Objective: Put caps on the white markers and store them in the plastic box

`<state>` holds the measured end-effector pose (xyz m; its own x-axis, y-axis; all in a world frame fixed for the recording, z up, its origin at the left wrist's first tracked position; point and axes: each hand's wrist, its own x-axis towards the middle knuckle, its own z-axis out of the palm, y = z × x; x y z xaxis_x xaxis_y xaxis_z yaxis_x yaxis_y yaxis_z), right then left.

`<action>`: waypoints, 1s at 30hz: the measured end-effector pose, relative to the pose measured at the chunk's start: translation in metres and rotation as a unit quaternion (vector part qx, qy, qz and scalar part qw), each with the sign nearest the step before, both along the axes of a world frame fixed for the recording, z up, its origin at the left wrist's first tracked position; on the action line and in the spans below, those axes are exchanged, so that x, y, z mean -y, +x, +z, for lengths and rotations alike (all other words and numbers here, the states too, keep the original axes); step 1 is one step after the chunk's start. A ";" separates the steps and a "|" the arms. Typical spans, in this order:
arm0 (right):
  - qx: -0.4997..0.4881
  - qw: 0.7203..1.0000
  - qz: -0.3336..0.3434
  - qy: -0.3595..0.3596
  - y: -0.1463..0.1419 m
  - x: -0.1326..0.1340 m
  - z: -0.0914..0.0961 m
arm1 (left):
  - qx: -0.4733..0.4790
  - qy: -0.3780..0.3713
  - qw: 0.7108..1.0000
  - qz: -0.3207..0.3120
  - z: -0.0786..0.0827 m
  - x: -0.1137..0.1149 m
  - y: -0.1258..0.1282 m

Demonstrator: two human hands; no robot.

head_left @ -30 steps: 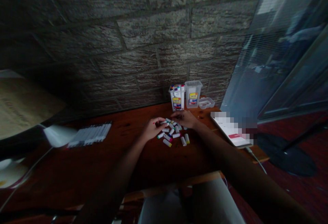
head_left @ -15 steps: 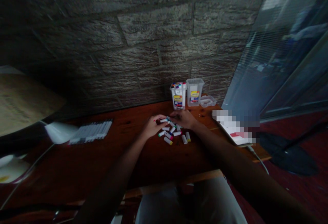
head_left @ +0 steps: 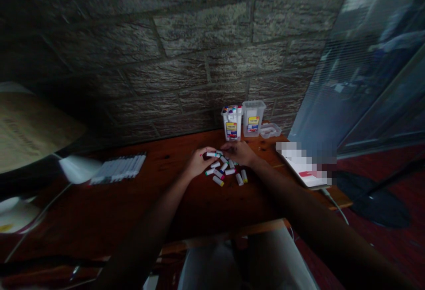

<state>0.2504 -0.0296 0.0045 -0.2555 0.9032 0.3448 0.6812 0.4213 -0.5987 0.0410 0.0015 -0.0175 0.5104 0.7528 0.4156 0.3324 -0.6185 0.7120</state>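
Note:
My left hand (head_left: 197, 162) is closed on a white marker cap (head_left: 211, 154) with a teal end, held level between thumb and fingers. Close by on the right, my right hand (head_left: 241, 153) has its fingers pinched at the teal end; what they grip is too small to make out. Below both hands, several loose white marker caps (head_left: 218, 180) with yellow, pink, green and blue ends lie scattered on the wooden table (head_left: 199, 210). Just behind them stands a clear box of markers (head_left: 232, 124) with coloured tops.
Beside the marker box are a second clear plastic box (head_left: 253, 119) and a shallow clear lid (head_left: 270, 130). A row of white markers (head_left: 117, 168) lies at left, near a paper bag (head_left: 29, 126). A tablet-like device (head_left: 310, 172) with a cable rests at the right edge.
The teal-ended cap in my left hand has tilted slightly and shows more of its side. My hands stay close together, and the loose caps lie as before.

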 end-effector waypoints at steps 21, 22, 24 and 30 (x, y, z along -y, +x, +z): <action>0.028 0.999 -0.012 -0.015 0.002 0.002 0.003 | -0.008 0.006 0.998 -0.065 0.019 0.011 -0.005; 0.027 0.999 -0.013 -0.017 0.002 0.002 0.003 | -0.015 0.019 0.999 -0.041 0.021 0.011 -0.007; 0.024 0.999 -0.018 -0.018 0.002 0.003 0.004 | -0.038 0.048 0.997 0.049 0.027 0.007 -0.015; 0.023 0.999 -0.027 -0.016 0.002 0.002 0.003 | -0.218 0.043 0.874 0.431 0.043 -0.007 -0.060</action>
